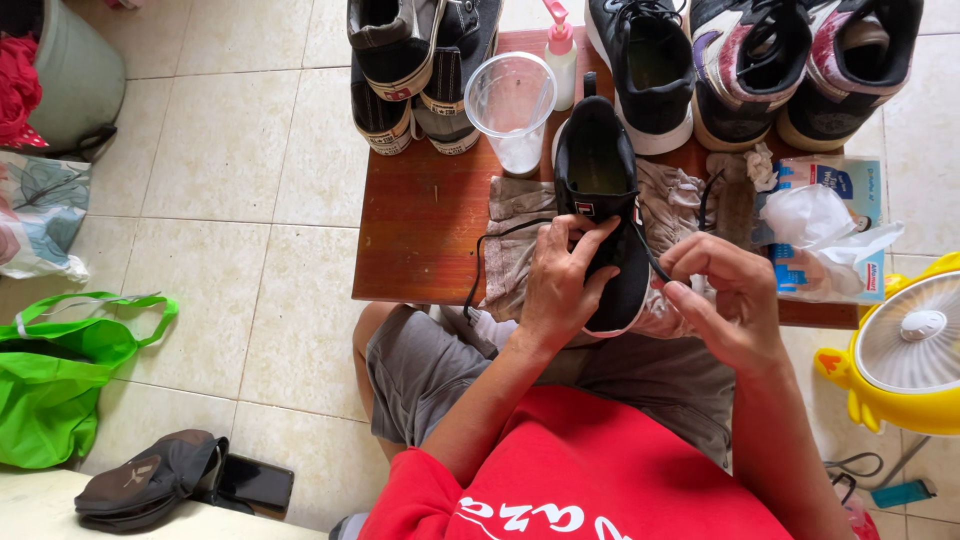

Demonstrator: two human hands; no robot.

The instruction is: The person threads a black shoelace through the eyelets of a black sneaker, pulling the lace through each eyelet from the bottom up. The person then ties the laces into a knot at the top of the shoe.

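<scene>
The black shoe [601, 200] lies on a grey cloth [520, 230] at the front edge of the small red table [420, 220]. The left hand [560, 285] is closed on the shoe. The right hand [725, 300] pinches its thin black lace [655, 262]. The lace looks soft and floppy, so hold it near its end. The shoe looks light and bendy. The clear cup [512, 105] behind could tip easily. There is open room at the table's left side.

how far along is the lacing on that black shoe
Hard to say what is done: the hands cover the eyelets. In hand: the left hand steadies the black shoe on the grey cloth, and the right hand pinches the black lace. Left: a loose lace end still hangs off the table.
</scene>
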